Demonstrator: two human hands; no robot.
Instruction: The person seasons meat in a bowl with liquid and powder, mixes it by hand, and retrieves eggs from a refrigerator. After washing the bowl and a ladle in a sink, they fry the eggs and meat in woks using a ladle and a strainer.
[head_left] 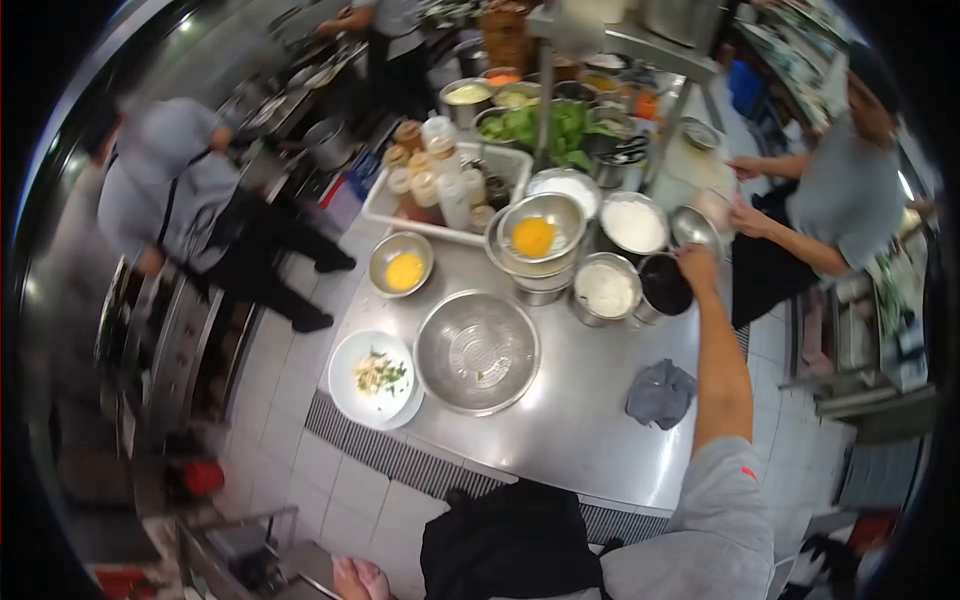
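At the right side of the steel table, my right hand (699,267) reaches out with its fingers closed on the near rim of a small metal bowl (697,228). Just below the fingers stands a dark-filled metal pot (665,287). Beside it are two metal containers of white powder, one nearer (606,289) and one farther (634,224). My left hand (360,579) is low at the bottom edge, away from the table, cut off by the frame; I cannot tell how its fingers are held.
Around the table are a large metal bowl (478,353), a white bowl with chopped food (371,379), egg-yellow bowls (404,271) (534,236), a grey cloth (662,393) and a basket of bottles (445,232). A co-worker (845,190) stands at right; another person (180,190) is at left.
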